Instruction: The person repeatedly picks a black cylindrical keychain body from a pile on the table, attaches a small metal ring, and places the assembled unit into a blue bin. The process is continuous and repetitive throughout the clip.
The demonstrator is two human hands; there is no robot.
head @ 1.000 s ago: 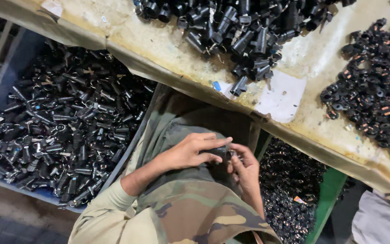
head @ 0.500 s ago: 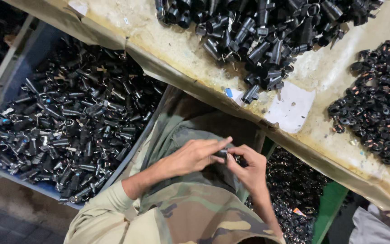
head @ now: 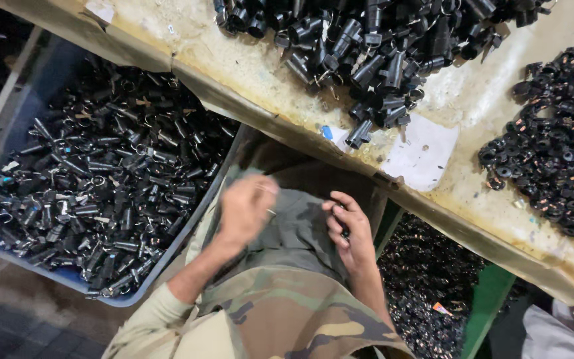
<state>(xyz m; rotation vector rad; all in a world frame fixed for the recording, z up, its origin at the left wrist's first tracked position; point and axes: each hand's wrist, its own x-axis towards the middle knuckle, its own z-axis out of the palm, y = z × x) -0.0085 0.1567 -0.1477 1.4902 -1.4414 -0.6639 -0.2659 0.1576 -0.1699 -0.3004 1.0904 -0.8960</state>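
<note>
My left hand (head: 244,209) is blurred with motion over my lap, fingers curled; a thin metal sliver shows at its fingertips, but what it grips is unclear. My right hand (head: 348,231) is a little to the right, its fingers closed on a small black part (head: 345,233) that is mostly hidden in them. Both hands hover above my camouflage-clad lap (head: 287,299), just below the edge of the worktable (head: 254,73). The hands are apart and not touching.
A blue bin (head: 127,299) at my left holds many black tubular parts (head: 101,193). More such parts (head: 367,46) are heaped on the table, with ring-shaped black pieces (head: 559,153) at right and a white paper (head: 420,153). A green crate (head: 486,299) of small parts stands under the table.
The two hands were together on the small part; now my left hand has pulled away to the left while my right keeps the part. The view has shifted slightly.
</note>
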